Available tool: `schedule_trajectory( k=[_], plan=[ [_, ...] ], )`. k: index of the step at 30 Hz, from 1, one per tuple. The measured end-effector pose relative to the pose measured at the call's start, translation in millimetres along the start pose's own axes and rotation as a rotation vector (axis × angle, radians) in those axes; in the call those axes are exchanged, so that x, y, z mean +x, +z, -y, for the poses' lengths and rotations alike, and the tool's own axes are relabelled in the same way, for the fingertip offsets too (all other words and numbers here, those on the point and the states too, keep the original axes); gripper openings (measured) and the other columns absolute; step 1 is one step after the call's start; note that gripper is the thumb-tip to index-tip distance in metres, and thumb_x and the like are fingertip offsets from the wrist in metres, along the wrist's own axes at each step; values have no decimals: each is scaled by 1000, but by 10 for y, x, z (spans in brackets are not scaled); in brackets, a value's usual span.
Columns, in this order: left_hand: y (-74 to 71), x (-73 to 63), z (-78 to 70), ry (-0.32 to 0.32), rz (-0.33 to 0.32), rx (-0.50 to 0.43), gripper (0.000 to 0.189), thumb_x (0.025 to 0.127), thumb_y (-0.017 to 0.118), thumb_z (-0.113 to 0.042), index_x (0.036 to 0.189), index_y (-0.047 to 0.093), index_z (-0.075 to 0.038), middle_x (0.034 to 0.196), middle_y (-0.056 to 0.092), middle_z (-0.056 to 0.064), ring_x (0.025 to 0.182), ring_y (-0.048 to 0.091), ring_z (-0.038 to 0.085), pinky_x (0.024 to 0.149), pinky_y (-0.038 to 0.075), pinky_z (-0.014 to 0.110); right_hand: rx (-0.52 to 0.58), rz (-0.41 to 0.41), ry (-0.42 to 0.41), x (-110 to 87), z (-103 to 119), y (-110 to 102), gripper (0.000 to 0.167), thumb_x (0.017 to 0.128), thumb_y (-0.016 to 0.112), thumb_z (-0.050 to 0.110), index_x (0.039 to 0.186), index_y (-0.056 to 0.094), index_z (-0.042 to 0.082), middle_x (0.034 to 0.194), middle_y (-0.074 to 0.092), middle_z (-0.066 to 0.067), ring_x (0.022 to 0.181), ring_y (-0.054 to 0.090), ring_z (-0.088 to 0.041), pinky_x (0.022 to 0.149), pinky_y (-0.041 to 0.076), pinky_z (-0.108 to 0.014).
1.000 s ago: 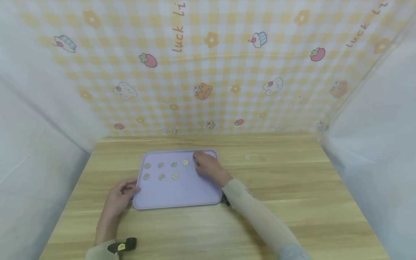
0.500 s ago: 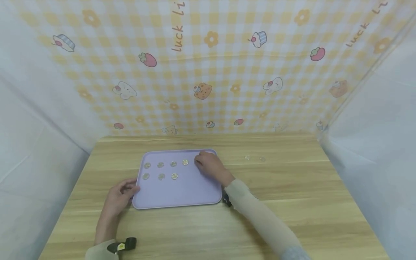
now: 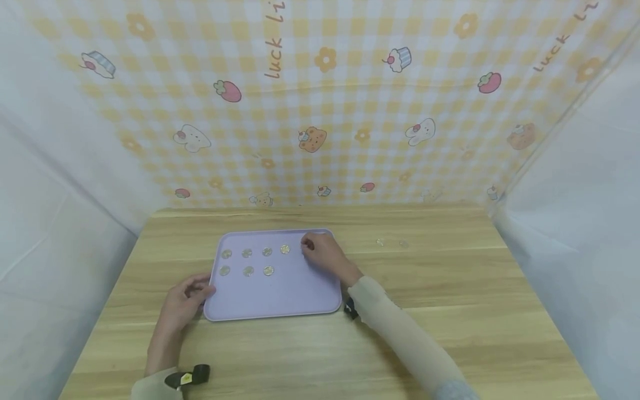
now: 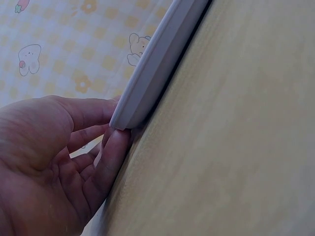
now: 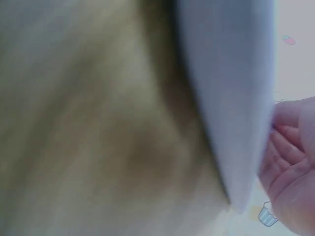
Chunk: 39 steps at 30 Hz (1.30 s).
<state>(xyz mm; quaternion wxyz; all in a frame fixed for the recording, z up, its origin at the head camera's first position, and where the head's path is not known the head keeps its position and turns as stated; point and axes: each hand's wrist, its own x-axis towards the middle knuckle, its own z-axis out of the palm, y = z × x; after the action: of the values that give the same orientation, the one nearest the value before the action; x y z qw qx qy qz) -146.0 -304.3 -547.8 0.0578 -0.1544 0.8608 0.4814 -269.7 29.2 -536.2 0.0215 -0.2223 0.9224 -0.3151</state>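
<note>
A lilac tray (image 3: 272,300) lies on the wooden table. Several small, shiny, coin-like discs (image 3: 268,271) stand on it in two rows, the back row longer than the front one. My left hand (image 3: 182,303) pinches the tray's left edge; in the left wrist view its thumb and fingers meet at the tray's corner (image 4: 147,83). Over the tray's back right part is my right hand (image 3: 322,253), fingers curled and fingertips pointing down and left, just right of the last disc (image 3: 285,249) in the back row. Whether it pinches a disc I cannot tell; in the right wrist view the tray wall (image 5: 226,98) hides its fingertips.
Two clear-looking small discs, one of them a glinting disc (image 3: 380,243), lie on the table (image 3: 425,311) right of the tray. A yellow checked cloth (image 3: 345,111) hangs behind the table, with white sheets (image 3: 575,183) at both sides.
My right hand has shifted slightly right and toward me over the tray, its fingers now more curled. The left hand, tray and visible discs stay put.
</note>
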Motion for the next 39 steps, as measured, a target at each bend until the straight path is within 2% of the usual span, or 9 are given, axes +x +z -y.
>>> schedule_trajectory(
  k=[6,10,15,17,24,28,33,35,39],
  plan=[
    [10,19,10,-2,-9,-1,44,97,64,-22,139,56,-10,115,64,12,85,61,12,71,57,24,-48,63,9,20,25,-43,18,94,62,8,110,71,7,93,72,-6,74,59,-12,67,51,-24],
    [14,26,7,-1,-8,2,45,98,64,-24,140,56,-11,116,64,11,86,60,12,71,56,23,-119,125,22,26,60,-89,22,95,61,9,113,73,7,100,73,-6,80,59,-13,75,52,-27],
    [4,17,3,-2,-5,-1,45,97,64,-23,140,56,-11,115,63,11,86,60,12,71,56,23,-203,226,36,44,106,-145,23,91,63,7,111,74,9,104,74,-5,92,62,-17,89,53,-34],
    [1,14,3,-1,-6,-4,44,97,64,-22,140,56,-11,115,63,11,86,60,11,71,56,23,-230,253,31,53,124,-163,23,90,64,6,110,74,9,104,74,-4,92,62,-16,91,53,-34],
    [3,12,17,7,0,-5,45,97,64,-22,140,55,-10,113,63,11,85,60,10,71,57,24,-362,326,-10,43,192,-218,21,88,69,10,108,74,8,98,70,-4,82,58,-14,78,52,-28],
    [8,4,0,1,3,-8,45,97,65,-23,139,56,-9,112,63,10,85,60,10,71,56,23,-442,336,-38,33,229,-211,14,88,70,12,101,74,8,94,68,-4,75,55,-12,69,50,-24],
    [4,-2,-13,-2,3,-2,46,97,65,-23,140,55,-9,113,63,10,85,60,11,71,56,23,-649,319,-138,13,304,-155,15,95,61,11,97,76,9,89,69,-4,69,55,-11,61,50,-22],
    [2,-1,-4,0,4,-2,45,97,65,-23,140,55,-9,112,63,10,85,60,11,71,56,23,-741,305,-196,-6,325,-116,16,97,59,11,101,75,10,89,70,-4,70,58,-11,60,52,-22],
    [-4,10,13,15,5,2,45,97,65,-22,139,56,-9,111,64,9,84,61,10,71,57,24,-827,273,-260,-54,325,-46,23,97,62,11,118,67,13,96,72,-3,80,65,-12,65,54,-23]
  ],
)
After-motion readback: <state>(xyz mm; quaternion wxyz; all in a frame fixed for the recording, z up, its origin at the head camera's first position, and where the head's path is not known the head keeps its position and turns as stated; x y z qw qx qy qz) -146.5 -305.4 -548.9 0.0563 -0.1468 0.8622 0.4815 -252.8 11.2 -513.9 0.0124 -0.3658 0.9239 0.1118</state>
